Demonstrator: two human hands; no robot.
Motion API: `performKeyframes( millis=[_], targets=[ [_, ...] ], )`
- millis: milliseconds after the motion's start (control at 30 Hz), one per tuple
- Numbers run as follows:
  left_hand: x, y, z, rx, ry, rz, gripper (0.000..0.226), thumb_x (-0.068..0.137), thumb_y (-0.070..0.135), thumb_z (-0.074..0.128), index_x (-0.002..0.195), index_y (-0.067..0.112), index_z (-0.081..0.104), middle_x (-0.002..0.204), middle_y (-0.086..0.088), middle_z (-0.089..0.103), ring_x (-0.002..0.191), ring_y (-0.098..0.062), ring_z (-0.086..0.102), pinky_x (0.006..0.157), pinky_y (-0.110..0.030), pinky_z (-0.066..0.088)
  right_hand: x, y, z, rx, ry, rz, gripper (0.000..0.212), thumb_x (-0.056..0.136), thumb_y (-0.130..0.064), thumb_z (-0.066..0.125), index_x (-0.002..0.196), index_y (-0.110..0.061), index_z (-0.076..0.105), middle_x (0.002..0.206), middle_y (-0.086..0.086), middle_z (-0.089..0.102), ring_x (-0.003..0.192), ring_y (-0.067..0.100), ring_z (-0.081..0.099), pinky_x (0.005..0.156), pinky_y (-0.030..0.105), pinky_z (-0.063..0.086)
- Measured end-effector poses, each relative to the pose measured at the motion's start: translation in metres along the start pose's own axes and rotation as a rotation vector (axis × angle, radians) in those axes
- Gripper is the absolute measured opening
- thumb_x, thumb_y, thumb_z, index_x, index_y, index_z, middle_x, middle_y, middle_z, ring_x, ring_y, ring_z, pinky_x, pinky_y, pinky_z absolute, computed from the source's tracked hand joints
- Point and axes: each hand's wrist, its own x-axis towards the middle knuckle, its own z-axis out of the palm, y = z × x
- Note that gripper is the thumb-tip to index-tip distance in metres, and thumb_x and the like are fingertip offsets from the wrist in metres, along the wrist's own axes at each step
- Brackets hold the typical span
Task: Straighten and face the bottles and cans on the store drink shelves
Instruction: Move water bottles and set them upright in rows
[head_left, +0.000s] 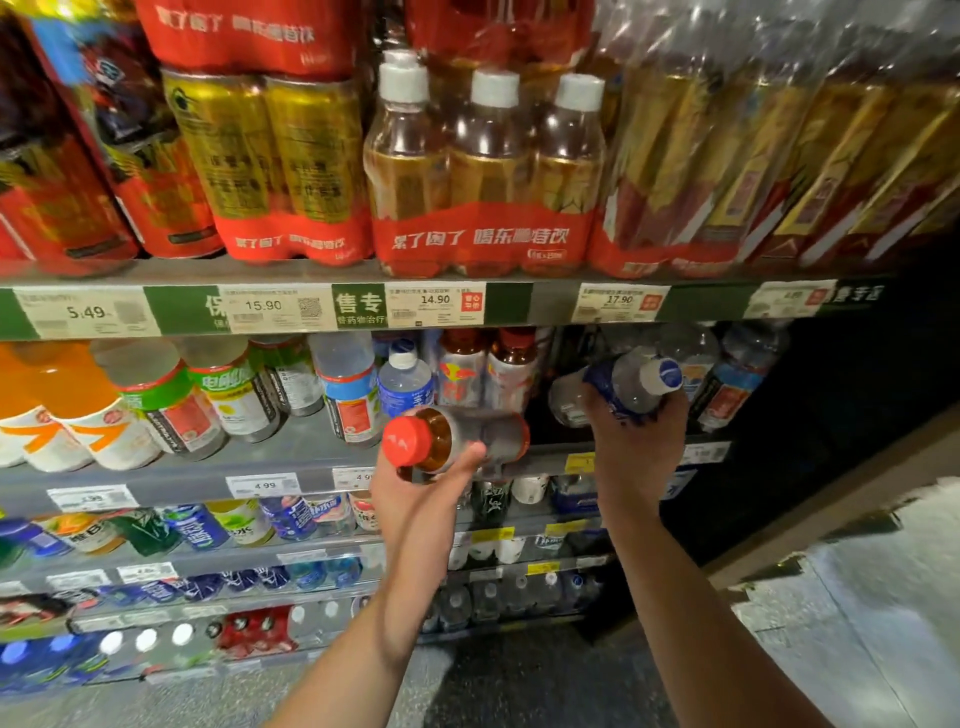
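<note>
My left hand (415, 493) grips a red-capped bottle of amber drink (457, 441), tipped on its side with the cap toward me, in front of the second shelf. Off to the right, my right hand (636, 441) holds a clear bottle with a blue label and a white-and-blue cap (631, 384), also tilted, cap pointing right. Behind both stand two red-capped bottles (485, 369) and a small blue-labelled water bottle (406, 384) on the second shelf (291, 452).
The top shelf (550, 301) carries shrink-wrapped packs of gold cans and white-capped bottles (483, 171). Orange and green-labelled bottles (156, 400) fill the second shelf's left. Lower shelves hold several small bottles. A dark gap lies at the shelf's right end, with pale floor (857, 597) beyond.
</note>
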Motion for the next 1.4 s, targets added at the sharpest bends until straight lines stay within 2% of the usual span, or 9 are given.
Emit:
performKeyframes(
  millis=[167, 300, 500, 633, 767, 867, 1033, 1133, 1400],
  targets=[
    [-0.011, -0.004, 0.032, 0.08, 0.021, 0.021, 0.037, 0.07, 0.015, 0.089, 0.098, 0.016, 0.065, 0.086, 0.001, 0.069, 0.075, 0.0, 0.06, 0.074, -0.01, 0.048, 0.014, -0.009, -0.046, 0.11, -0.03, 0.024, 0.065, 0.072, -0.021, 0.087, 0.125, -0.032, 0.05, 0.116, -0.011, 0.064, 0.103, -0.004, 0.063, 0.083, 0.007, 0.049],
    [-0.021, -0.008, 0.057, 0.162, 0.068, 0.043, 0.036, 0.071, 0.019, 0.089, 0.094, 0.017, 0.062, 0.082, 0.001, 0.064, 0.068, 0.009, 0.053, 0.072, -0.006, 0.044, 0.028, 0.006, -0.079, 0.167, -0.051, 0.105, 0.078, 0.072, -0.017, 0.087, 0.14, -0.018, 0.048, 0.122, -0.009, 0.066, 0.105, 0.001, 0.066, 0.091, 0.023, 0.055],
    [-0.037, -0.007, 0.101, 0.241, 0.147, 0.098, 0.038, 0.073, 0.02, 0.088, 0.099, 0.022, 0.061, 0.086, 0.008, 0.066, 0.072, 0.012, 0.058, 0.072, -0.002, 0.043, 0.047, 0.037, -0.123, 0.253, -0.102, 0.132, 0.06, 0.073, -0.001, 0.083, 0.125, -0.013, 0.056, 0.109, -0.008, 0.07, 0.102, 0.011, 0.068, 0.09, 0.029, 0.053],
    [-0.032, -0.011, 0.126, 0.295, 0.237, 0.133, 0.067, 0.067, 0.023, 0.091, 0.124, 0.014, 0.057, 0.102, 0.004, 0.068, 0.089, -0.008, 0.063, 0.09, -0.022, 0.047, 0.06, 0.051, -0.141, 0.278, -0.209, 0.165, 0.059, 0.074, -0.001, 0.083, 0.125, -0.013, 0.056, 0.115, 0.0, 0.069, 0.105, 0.014, 0.067, 0.092, 0.023, 0.051],
    [-0.023, -0.013, 0.147, 0.414, 0.265, 0.219, 0.058, 0.066, 0.025, 0.089, 0.113, 0.024, 0.055, 0.107, 0.004, 0.065, 0.095, -0.011, 0.062, 0.09, -0.022, 0.043, 0.071, 0.06, -0.152, 0.283, -0.284, 0.173, 0.057, 0.074, -0.005, 0.083, 0.124, -0.014, 0.058, 0.115, 0.004, 0.07, 0.105, 0.018, 0.068, 0.094, 0.03, 0.053],
    [-0.022, -0.013, 0.161, 0.487, 0.261, 0.27, 0.049, 0.069, 0.018, 0.085, 0.104, 0.03, 0.053, 0.097, 0.011, 0.06, 0.092, -0.009, 0.056, 0.085, -0.019, 0.036, 0.077, 0.061, -0.158, 0.31, -0.339, 0.23, 0.056, 0.073, 0.0, 0.082, 0.122, -0.014, 0.059, 0.114, 0.006, 0.071, 0.101, 0.016, 0.069, 0.09, 0.026, 0.056],
    [-0.013, -0.025, 0.177, 0.611, 0.236, 0.29, 0.058, 0.069, 0.022, 0.083, 0.122, 0.012, 0.062, 0.117, -0.004, 0.06, 0.101, -0.011, 0.052, 0.086, -0.016, 0.032, 0.082, 0.06, -0.162, 0.32, -0.413, 0.261, 0.057, 0.074, -0.002, 0.082, 0.124, -0.015, 0.058, 0.112, 0.002, 0.071, 0.099, 0.015, 0.069, 0.081, 0.018, 0.056],
    [-0.01, -0.033, 0.182, 0.627, 0.229, 0.286, 0.063, 0.069, 0.022, 0.083, 0.127, 0.012, 0.059, 0.126, -0.006, 0.053, 0.113, -0.02, 0.053, 0.094, -0.021, 0.033, 0.084, 0.06, -0.162, 0.318, -0.43, 0.272, 0.059, 0.074, 0.0, 0.082, 0.126, -0.013, 0.057, 0.114, 0.005, 0.07, 0.1, 0.015, 0.069, 0.087, 0.023, 0.056],
    [0.0, -0.045, 0.194, 0.63, 0.333, 0.301, 0.066, 0.068, 0.026, 0.082, 0.125, 0.013, 0.051, 0.122, -0.005, 0.05, 0.116, -0.021, 0.047, 0.105, -0.038, 0.042, 0.092, 0.062, -0.165, 0.3, -0.458, 0.274, 0.059, 0.074, -0.003, 0.083, 0.126, -0.016, 0.057, 0.111, -0.003, 0.07, 0.098, 0.008, 0.068, 0.081, 0.015, 0.054]
  ],
)
